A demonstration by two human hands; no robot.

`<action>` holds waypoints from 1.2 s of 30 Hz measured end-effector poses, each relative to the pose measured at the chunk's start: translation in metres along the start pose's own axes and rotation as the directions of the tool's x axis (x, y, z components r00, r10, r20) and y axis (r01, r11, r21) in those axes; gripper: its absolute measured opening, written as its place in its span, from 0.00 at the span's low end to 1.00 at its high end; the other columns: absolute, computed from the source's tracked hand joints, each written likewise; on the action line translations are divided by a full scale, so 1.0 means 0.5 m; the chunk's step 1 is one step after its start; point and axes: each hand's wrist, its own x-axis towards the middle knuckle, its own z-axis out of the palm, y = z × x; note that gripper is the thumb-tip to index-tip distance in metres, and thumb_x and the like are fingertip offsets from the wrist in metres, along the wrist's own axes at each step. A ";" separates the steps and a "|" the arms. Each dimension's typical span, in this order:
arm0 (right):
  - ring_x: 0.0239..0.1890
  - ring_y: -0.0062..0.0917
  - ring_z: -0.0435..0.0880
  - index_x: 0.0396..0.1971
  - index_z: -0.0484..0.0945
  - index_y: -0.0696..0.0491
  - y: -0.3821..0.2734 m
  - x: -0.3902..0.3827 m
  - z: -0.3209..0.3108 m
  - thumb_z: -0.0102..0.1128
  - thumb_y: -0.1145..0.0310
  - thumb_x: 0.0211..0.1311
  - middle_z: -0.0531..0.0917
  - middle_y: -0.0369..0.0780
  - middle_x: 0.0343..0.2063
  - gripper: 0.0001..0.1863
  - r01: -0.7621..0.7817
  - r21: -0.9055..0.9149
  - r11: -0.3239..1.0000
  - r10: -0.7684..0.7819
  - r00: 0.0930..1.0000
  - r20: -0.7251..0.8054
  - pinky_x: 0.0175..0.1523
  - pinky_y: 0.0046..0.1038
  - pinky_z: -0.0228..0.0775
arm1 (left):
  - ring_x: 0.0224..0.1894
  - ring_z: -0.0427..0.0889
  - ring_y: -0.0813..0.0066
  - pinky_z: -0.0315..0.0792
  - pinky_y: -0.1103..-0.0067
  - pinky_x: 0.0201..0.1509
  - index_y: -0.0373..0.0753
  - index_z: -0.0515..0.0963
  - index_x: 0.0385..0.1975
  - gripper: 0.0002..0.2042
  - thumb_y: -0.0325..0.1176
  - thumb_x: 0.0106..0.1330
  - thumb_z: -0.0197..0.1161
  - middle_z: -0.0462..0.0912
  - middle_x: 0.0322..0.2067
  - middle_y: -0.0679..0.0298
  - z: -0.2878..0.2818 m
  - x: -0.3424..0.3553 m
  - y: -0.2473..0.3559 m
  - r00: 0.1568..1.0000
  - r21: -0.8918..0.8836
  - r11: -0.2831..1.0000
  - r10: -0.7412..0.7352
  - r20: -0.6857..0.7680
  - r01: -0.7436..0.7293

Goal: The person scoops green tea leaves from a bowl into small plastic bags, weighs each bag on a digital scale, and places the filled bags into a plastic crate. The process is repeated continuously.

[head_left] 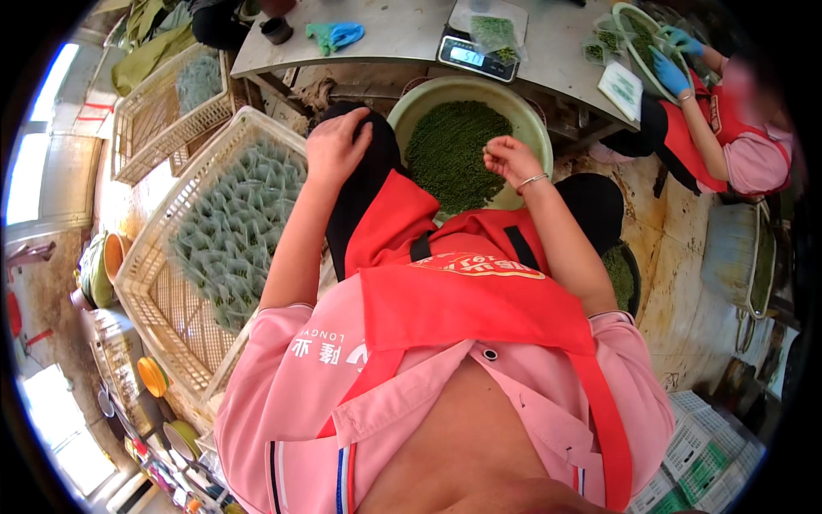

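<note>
My left hand lies on my left knee, fingers loosely spread over the black trouser leg, holding nothing I can see. A large pale green basin stands between my knees, with a heap of small round green peppercorns in it. Above the right side of that heap is my right hand, its fingers curled into a pinch. Whatever those fingertips hold, if anything, is too small to make out. A bracelet circles the right wrist.
To my left stands a cream plastic crate with many clear filled bags. A digital scale bearing a bag sits on the metal table ahead. At far right, a co-worker's blue-gloved hands are at a tilted basin.
</note>
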 end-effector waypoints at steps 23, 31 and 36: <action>0.30 0.22 0.81 0.45 0.78 0.51 0.001 0.029 0.032 0.56 0.71 0.57 0.82 0.39 0.28 0.15 0.316 -0.807 0.498 -0.592 0.804 -0.050 0.35 0.22 0.71 | 0.29 0.81 0.62 0.73 0.70 0.32 0.49 0.78 0.36 0.09 0.41 0.58 0.56 0.81 0.23 0.61 0.204 0.158 -0.066 0.964 -0.187 0.946 -0.252 0.090 0.264; 0.35 0.32 0.81 0.52 0.72 0.44 -0.151 0.105 0.086 0.50 0.68 0.59 0.72 0.37 0.54 0.19 0.199 -0.980 0.029 -0.828 0.554 0.088 0.41 0.29 0.73 | 0.27 0.81 0.61 0.73 0.68 0.31 0.48 0.78 0.34 0.08 0.40 0.58 0.56 0.81 0.22 0.61 0.201 0.151 -0.062 0.982 -0.145 0.974 -0.163 0.091 0.175; 0.42 0.38 0.78 0.50 0.72 0.44 -0.232 0.166 0.117 0.49 0.65 0.56 0.71 0.37 0.55 0.19 0.033 -0.984 -0.176 -0.743 0.651 0.155 0.44 0.36 0.73 | 0.29 0.82 0.66 0.74 0.72 0.32 0.49 0.78 0.36 0.09 0.41 0.59 0.57 0.82 0.25 0.62 0.202 0.152 -0.063 0.982 -0.095 0.985 -0.128 0.142 0.142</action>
